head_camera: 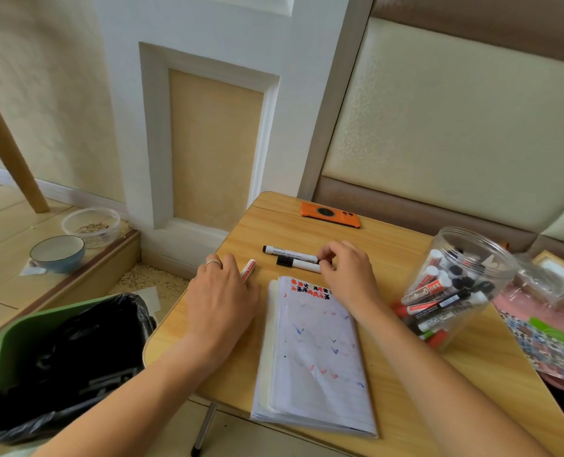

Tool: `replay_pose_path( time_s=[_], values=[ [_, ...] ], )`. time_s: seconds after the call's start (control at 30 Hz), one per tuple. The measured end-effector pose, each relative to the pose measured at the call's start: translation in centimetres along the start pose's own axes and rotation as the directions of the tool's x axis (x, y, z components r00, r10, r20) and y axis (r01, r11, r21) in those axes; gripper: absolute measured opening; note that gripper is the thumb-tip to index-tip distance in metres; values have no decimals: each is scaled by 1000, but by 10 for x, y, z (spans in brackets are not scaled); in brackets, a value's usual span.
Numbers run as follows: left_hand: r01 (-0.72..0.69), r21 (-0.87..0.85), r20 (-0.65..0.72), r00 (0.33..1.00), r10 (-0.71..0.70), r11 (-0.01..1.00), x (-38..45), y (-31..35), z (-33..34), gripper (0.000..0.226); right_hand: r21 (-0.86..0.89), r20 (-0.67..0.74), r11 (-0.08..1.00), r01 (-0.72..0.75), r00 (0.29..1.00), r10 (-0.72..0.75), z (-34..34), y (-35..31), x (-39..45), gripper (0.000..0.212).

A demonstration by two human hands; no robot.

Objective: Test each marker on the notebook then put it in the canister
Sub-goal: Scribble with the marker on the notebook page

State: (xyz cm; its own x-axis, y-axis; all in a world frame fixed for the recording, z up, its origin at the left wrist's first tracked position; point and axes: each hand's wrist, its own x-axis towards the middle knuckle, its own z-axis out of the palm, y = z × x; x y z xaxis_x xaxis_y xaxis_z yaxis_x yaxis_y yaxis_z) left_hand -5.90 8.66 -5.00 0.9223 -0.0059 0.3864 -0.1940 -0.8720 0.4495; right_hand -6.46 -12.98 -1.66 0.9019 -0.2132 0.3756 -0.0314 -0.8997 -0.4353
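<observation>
Both hands reach forward over a small wooden table (389,245), seen from above. On the person's left, the left hand (223,298), with a ring on one finger, lies palm down, its fingers curled around a white marker with red print (248,268) whose tip pokes out beyond the knuckles. The right hand (346,275) is farther forward, its fingertips bent and pinching the right end of one of two black-capped markers; which of the two it grips is hard to tell.

Largest on the table is an open notebook (317,357), lying between the forearms, its page covered in red, blue and black test scribbles, densest along the top edge. To its right sits a clear plastic canister (455,288), tipped on its side with its open mouth facing away, already holding many markers. Just beyond the notebook lie the upper black-capped marker (289,253) and the lower black-capped marker (298,264), side by side and nearly touching. An orange phone (330,214) rests face down at the table's far edge.

Left of the table stands a green bin (20,344) lined with a black bag. On the floor farther away sit a blue bowl (57,253) and a clear container (91,225).
</observation>
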Motion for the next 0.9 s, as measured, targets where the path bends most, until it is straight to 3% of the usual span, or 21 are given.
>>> replay_pose_path(
  time_s=[0.07,0.17,0.27,0.37,0.53,0.67,0.77,0.9],
  values=[
    [-75,-39,-88,994,71,996,-1,6,-2,24,-78,42,996,47,998,-44,8,-2,4,7],
    [-349,-153,-140,934,330,924,-9,17,-5,19,-143,78,989,44,996,-33,20,-6,2,7],
    [-623,-254,-83,777,624,740,-22,26,-6,13,-140,70,990,29,997,-19,26,-4,0,11],
    [-728,-214,59,655,753,651,-26,27,-3,17,-181,80,983,23,997,-8,29,-4,0,19],
    [-682,-277,105,679,727,677,-23,17,2,15,-218,-16,971,94,995,-100,23,-7,-7,17],
    [-594,-373,75,746,661,713,-26,18,3,6,-232,-122,933,276,943,-310,3,-13,-24,11],
    [-456,-499,1,850,527,737,-28,19,3,11,-118,-28,942,314,947,-319,-11,-13,-47,18],
    [-383,-573,-21,891,454,724,-29,21,1,19,7,103,964,265,959,-264,-19,-4,-74,26]
  ],
)
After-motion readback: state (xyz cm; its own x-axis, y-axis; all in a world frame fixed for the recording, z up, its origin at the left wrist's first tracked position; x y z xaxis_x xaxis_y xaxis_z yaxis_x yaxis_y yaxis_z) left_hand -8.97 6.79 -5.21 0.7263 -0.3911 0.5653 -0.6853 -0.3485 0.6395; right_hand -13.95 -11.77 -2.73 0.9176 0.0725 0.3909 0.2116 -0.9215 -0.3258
